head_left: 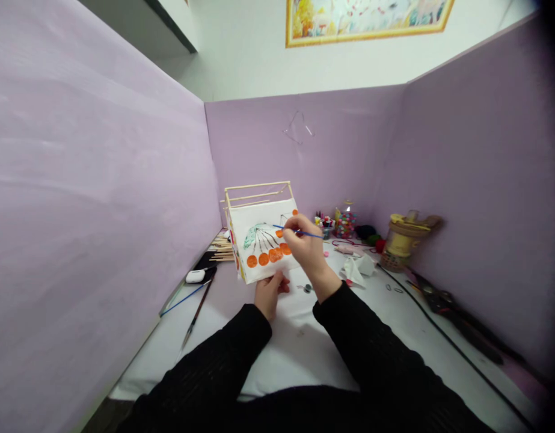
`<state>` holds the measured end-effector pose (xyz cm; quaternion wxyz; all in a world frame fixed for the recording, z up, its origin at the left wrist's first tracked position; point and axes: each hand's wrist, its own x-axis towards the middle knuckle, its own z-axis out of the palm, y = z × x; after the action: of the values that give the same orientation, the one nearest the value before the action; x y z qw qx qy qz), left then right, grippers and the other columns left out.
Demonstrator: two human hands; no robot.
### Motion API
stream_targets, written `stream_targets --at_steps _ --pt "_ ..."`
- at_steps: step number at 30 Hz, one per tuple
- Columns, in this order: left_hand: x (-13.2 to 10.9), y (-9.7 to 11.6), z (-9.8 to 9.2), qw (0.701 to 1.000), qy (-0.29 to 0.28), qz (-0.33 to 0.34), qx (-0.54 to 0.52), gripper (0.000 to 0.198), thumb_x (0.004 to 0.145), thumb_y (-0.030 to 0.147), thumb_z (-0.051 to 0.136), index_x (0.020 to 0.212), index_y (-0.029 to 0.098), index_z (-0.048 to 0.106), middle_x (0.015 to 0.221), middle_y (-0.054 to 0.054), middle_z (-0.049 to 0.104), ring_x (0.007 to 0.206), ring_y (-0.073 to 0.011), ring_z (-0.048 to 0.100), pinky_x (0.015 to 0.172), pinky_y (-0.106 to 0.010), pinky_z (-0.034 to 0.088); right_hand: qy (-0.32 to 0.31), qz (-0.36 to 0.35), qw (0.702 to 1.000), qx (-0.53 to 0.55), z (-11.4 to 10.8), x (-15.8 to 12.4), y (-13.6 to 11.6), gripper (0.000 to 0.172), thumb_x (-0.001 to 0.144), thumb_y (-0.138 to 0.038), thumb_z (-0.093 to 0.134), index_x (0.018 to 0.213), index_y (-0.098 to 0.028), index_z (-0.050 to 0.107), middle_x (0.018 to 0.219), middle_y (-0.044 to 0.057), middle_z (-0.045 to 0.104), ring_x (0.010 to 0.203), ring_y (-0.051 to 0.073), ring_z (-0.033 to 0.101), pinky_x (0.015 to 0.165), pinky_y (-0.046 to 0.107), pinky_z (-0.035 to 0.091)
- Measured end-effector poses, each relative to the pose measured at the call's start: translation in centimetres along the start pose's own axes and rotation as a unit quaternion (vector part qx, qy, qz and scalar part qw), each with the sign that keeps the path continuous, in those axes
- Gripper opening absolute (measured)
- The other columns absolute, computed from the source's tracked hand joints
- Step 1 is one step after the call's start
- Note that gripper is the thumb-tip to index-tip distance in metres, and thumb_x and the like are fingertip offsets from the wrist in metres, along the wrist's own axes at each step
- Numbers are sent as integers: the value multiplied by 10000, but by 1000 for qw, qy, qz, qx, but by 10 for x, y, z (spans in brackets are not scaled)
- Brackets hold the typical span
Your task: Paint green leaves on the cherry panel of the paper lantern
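A box-shaped frame of thin wooden sticks (258, 187) has white paper (241, 216) over its near side. Orange discs and a green, dark-lined fan shape are painted on that paper. My left hand (269, 292) grips the lower edge of the papered frame from below and keeps it tilted toward me. In my right hand (306, 243) is a slim blue paintbrush (309, 233), pinched between the fingers. Its tip points left, at the paper near the top of the fan shape; whether it touches cannot be made out.
On the left lie another blue brush (183, 299), a dark-handled brush (199, 311), a white case (195, 276) and wooden sticks (223, 248). Crumpled tissue (357, 268), a bead jar (346, 224), a yellow container (401, 240) and pliers (444, 302) are on the right. Purple panels (304, 156) enclose the table.
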<state>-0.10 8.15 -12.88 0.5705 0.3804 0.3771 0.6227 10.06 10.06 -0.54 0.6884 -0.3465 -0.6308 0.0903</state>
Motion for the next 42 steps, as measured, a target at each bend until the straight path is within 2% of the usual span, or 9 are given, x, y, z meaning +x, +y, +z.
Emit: stream_targets --at_steps 4,6,10,12,15,19,23,27,42 --pt "1 -1 -1 1000 5 13 15 399 630 501 740 613 120 625 621 -24 604 508 -91 527 550 -252 461 99 -2 992 77 -41 12 -7 60 723 -146 536 723 -195 570 655 -34 542 608 103 509 580 234 417" --pt "1 -2 -1 1000 3 16 19 404 623 507 742 615 121 624 628 -25 609 507 -93 530 551 -255 463 62 8 994 88 -65 10 1 121 783 -192 518 843 -200 623 726 -11 611 663 120 572 613 256 462" --pt "2 -4 -1 1000 6 15 26 404 608 509 750 621 124 628 629 -26 618 514 -99 534 555 -259 471 -105 64 992 33 -109 -17 38 270 843 -315 516 1038 -201 664 923 58 701 855 190 648 713 336 523" --pt "3 -4 -1 999 13 18 29 400 603 506 754 629 125 636 634 -29 625 522 -103 539 557 -260 476 -120 110 987 -12 -126 -37 61 244 808 -343 581 980 -197 675 909 76 704 867 211 654 717 345 529" --pt "3 -4 -1 999 24 21 36 399 597 503 758 636 124 642 630 -31 627 523 -109 544 550 -264 476 -93 193 976 -36 -141 -62 94 225 769 -392 625 866 -190 641 754 56 673 674 185 634 556 296 498" --pt "3 -3 0 999 22 21 39 411 578 510 769 626 124 635 613 -25 618 518 -108 542 536 -258 472 -108 198 973 -59 -142 -77 120 243 815 -426 550 829 -183 551 664 21 614 561 148 565 491 265 438" --pt "3 -2 2 999 22 22 32 426 559 519 778 626 126 630 609 -13 608 520 -101 533 525 -245 467 -181 129 965 -136 -137 -79 127 196 862 -354 479 813 -179 551 687 22 610 601 146 555 576 278 428" --pt "2 -2 4 999 17 19 32 426 556 518 780 621 127 627 602 -11 603 520 -103 530 520 -245 461 -225 90 958 -153 -134 -83 131 216 886 -318 439 817 -171 580 748 30 634 675 149 573 659 278 427" --pt "1 -3 3 999 7 19 46 413 607 530 740 614 135 621 625 -28 606 520 -108 529 538 -255 469 -247 62 942 -220 -128 -89 137 201 860 -272 431 840 -176 607 778 54 650 737 176 574 728 298 425"
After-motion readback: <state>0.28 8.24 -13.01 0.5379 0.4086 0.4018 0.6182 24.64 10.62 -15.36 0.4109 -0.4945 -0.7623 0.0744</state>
